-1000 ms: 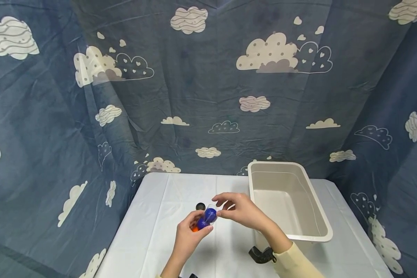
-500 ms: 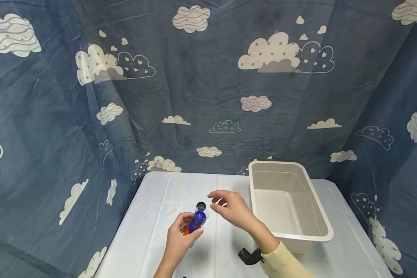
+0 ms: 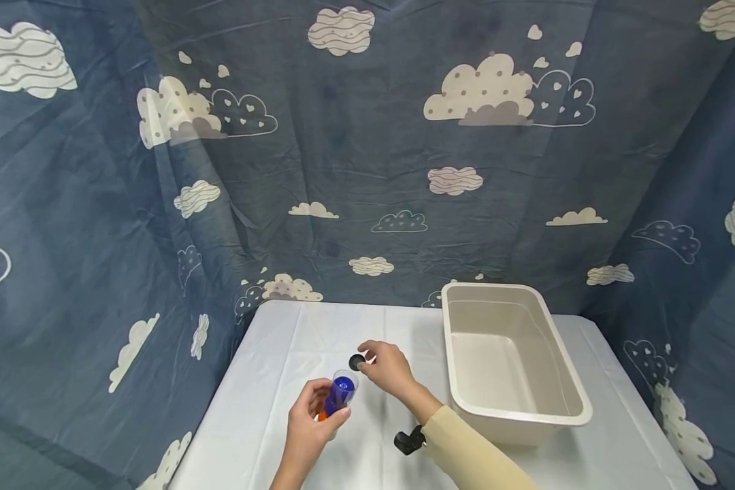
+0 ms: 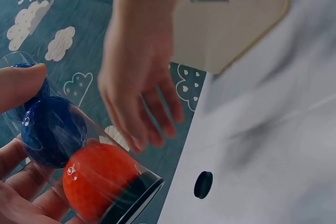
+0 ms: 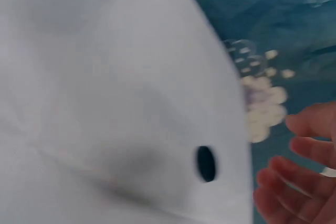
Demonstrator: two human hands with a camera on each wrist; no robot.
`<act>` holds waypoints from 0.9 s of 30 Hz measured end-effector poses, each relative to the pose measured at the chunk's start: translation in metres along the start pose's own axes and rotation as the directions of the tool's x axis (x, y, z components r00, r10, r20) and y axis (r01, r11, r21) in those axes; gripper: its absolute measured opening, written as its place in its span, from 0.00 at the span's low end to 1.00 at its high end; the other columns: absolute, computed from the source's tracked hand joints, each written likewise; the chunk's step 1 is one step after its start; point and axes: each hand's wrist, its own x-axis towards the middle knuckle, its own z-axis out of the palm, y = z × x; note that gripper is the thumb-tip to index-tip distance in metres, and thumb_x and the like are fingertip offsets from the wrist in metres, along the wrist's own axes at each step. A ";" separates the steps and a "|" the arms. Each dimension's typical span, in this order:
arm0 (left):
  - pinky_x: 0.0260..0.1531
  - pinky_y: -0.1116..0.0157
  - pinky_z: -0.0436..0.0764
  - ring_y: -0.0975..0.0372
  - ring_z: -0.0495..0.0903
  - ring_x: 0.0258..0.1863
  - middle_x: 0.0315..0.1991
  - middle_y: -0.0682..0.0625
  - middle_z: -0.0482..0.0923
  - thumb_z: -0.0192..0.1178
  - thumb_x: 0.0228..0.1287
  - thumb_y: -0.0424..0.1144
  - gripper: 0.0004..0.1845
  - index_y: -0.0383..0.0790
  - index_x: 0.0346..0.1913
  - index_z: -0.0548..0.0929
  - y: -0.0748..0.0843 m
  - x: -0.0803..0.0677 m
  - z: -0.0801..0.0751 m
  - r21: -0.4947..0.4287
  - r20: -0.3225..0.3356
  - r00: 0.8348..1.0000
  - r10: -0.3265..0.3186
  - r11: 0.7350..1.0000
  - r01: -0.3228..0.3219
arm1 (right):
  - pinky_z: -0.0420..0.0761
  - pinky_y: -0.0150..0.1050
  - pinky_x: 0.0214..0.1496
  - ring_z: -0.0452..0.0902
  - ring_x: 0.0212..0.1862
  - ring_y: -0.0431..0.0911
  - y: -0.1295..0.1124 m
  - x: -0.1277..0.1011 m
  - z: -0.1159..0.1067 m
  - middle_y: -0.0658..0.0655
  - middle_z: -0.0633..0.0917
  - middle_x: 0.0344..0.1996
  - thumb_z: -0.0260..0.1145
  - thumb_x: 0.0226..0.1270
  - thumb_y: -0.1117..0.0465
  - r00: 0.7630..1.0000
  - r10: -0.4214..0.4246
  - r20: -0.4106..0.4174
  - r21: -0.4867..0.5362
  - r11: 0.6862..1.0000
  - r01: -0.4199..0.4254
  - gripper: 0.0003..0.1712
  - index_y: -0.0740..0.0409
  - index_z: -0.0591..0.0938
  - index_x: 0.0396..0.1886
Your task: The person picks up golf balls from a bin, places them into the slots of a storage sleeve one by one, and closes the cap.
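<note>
My left hand (image 3: 306,418) grips a clear plastic tube (image 3: 346,383), its open end tilted up in the head view. Inside the tube, the left wrist view shows two blue balls (image 4: 54,132) and an orange ball (image 4: 100,179), with a dark cap (image 4: 134,200) at the end past the orange one. A round black lid (image 3: 356,362) lies on the white table. Close over that lid is my right hand (image 3: 387,369), fingers bent loosely. In the right wrist view the lid shows apart from the fingertips (image 5: 281,166), and nothing is held.
A beige plastic bin (image 3: 499,364) stands on the right side of the table (image 3: 318,333). Dark blue cloth (image 3: 398,150) with cloud prints hangs behind and at both sides. A black wrist device (image 3: 409,440) sits by the right sleeve.
My right hand has left the tube and moved left to the black lid. My left hand has drawn the tube left and slightly down, turning it more upright.
</note>
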 end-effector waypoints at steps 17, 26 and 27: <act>0.47 0.63 0.80 0.59 0.84 0.44 0.44 0.51 0.83 0.80 0.49 0.38 0.28 0.46 0.52 0.78 -0.006 -0.005 -0.005 0.003 0.010 0.999 -0.043 0.999 0.043 | 0.76 0.62 0.55 0.68 0.66 0.62 0.042 0.006 0.056 0.64 0.73 0.67 0.70 0.62 0.58 0.981 -0.007 0.191 -0.330 0.941 0.071 0.32 0.55 0.77 0.67; 0.46 0.64 0.80 0.58 0.84 0.43 0.43 0.49 0.83 0.80 0.48 0.38 0.28 0.45 0.52 0.78 -0.005 -0.002 -0.007 -0.010 0.011 0.997 -0.080 0.997 0.080 | 0.81 0.55 0.46 0.78 0.53 0.56 0.055 0.005 0.073 0.57 0.84 0.53 0.74 0.58 0.57 0.992 -0.102 0.079 -0.372 0.920 0.124 0.20 0.52 0.87 0.51; 0.46 0.64 0.80 0.58 0.84 0.43 0.43 0.49 0.83 0.80 0.48 0.38 0.28 0.45 0.52 0.78 -0.005 -0.001 -0.007 -0.011 0.009 0.997 -0.081 0.997 0.081 | 0.81 0.54 0.45 0.79 0.51 0.56 0.055 0.005 0.073 0.56 0.85 0.51 0.74 0.57 0.58 0.992 -0.113 0.063 -0.366 0.922 0.128 0.18 0.52 0.88 0.49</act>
